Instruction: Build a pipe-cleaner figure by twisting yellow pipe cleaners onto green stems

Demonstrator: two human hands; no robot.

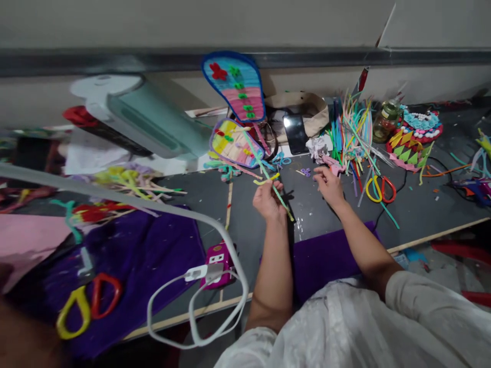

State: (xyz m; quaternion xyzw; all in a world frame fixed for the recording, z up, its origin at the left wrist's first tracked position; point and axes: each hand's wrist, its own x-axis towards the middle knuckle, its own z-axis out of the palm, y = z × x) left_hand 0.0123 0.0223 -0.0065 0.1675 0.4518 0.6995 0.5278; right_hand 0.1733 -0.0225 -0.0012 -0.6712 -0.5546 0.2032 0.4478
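My left hand (269, 199) is closed on a light green pipe cleaner (261, 166), which slants up and away from it. A short yellow pipe cleaner (267, 179) crosses the green one just above my fingers. My right hand (329, 186) hovers over the dark table, loosely curled with its fingers apart, and nothing shows in it. Small purple loops (306, 173) lie just left of it. Behind my left hand lies a yellow and pink sole-shaped piece (233, 143) edged in lilac. A larger blue and pink one (240, 87) leans at the back.
Right of my hands are a bundle of pipe cleaners (351, 133), scissors (380, 189), a glass jar (385, 122) and a decorated round piece (412, 138). A phone (295, 134) lies behind. To the left are a white cable (192, 209), pink power socket (218, 263), purple cloth (146, 255) and more scissors (90, 304).
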